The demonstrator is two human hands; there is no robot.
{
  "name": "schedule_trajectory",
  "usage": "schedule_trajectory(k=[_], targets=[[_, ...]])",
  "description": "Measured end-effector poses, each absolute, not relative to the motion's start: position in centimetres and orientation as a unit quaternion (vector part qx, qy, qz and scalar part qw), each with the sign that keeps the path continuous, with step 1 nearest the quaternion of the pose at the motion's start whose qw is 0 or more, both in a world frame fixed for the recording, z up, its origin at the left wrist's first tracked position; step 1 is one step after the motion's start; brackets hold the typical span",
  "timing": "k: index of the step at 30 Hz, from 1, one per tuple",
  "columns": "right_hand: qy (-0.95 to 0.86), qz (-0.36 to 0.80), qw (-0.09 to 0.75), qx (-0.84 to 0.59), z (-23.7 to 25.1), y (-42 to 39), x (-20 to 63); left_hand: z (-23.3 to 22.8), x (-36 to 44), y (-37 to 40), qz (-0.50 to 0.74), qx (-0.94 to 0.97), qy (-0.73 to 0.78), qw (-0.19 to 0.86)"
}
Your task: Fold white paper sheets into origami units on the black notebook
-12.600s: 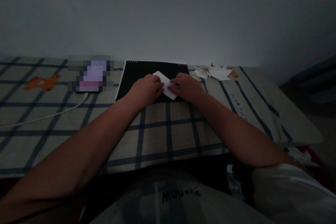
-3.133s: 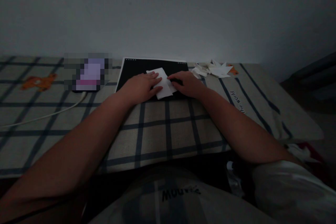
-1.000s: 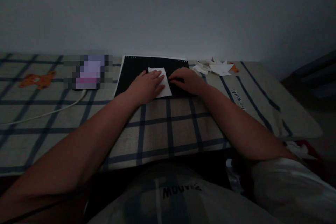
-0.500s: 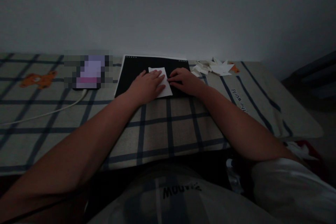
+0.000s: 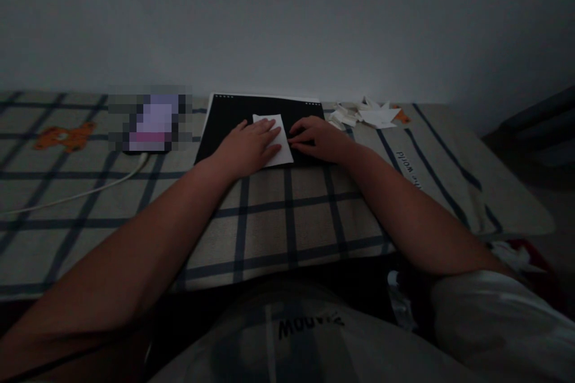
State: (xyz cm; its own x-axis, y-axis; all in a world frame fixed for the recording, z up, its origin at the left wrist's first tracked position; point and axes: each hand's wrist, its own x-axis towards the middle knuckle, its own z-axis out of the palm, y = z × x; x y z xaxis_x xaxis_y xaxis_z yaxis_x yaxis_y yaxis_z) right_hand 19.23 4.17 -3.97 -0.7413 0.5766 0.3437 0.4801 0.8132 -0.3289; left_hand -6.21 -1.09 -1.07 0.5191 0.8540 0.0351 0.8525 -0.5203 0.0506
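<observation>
- The white paper (image 5: 283, 154) lay flat on the black pad (image 5: 224, 122), partly hidden beneath the person's left hand.
- The left hand (image 5: 250, 148) was open, its fingers outstretched across the paper; it appeared to be holding the sheet down rather than grasping it.
- The right hand (image 5: 320, 139) was half curled at the paper's right edge, thumb and forefinger pointing toward it; whether they touched or pinched that edge could not be told.
- The step in hand looked like steadying the paper and working along its right edge, perhaps flattening a crease.
- The next move seemed to call for steady pressure from the left palm and a light, precise touch from the right fingertips, lest the thin sheet slide on the pad.
- Folded white papers (image 5: 378, 116) lay beyond the right hand, on the checked cloth (image 5: 266, 206), just beside the pad.
</observation>
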Motion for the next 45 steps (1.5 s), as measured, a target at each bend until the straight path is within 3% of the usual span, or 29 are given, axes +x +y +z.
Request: schedule_trajectory(k=[45], targets=[[-0.920,0.118,0.226,-0.296,-3.8,3.2,18.5,-1.2,-6.5,-1.2,0.017,0.864,0.501,0.047]])
